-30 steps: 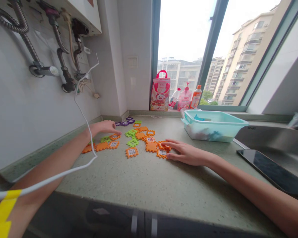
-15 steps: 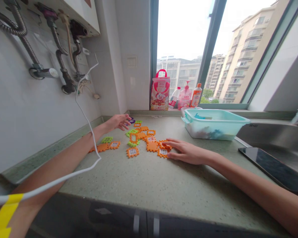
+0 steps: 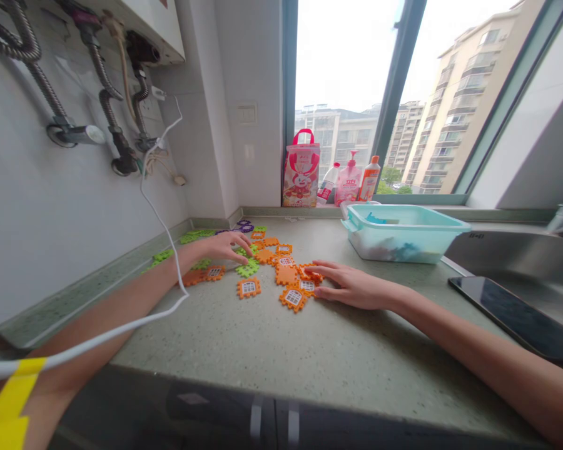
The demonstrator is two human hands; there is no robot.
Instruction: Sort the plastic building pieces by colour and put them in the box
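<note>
My left hand (image 3: 229,245) hovers over or touches light green toothed tiles (image 3: 248,268), fingers spread, apparently with nothing gripped. On the right, my right hand (image 3: 351,285) rests with fingers stretched out and thumb apart at an orange toothed tile (image 3: 310,273). Below those fingertips lies an orange tile with a white window grid (image 3: 307,285). A similar orange window tile (image 3: 293,299) is just in front of it. Another window tile (image 3: 248,287) lies apart between the hands. Plain orange tiles (image 3: 286,275) cluster left of my right hand.
Purple tiles (image 3: 244,226) lie behind my left hand. A turquoise plastic tub (image 3: 403,244) with pieces inside stands at the right, near the sink (image 3: 507,253) and a phone (image 3: 511,315). A white cable (image 3: 162,215) hangs across my left forearm. Bottles (image 3: 349,181) stand on the sill.
My left hand has drawn back nearer and its fingers have spread. The orange tile on the green ones is gone from there; a window tile now lies in front of the right cluster.
</note>
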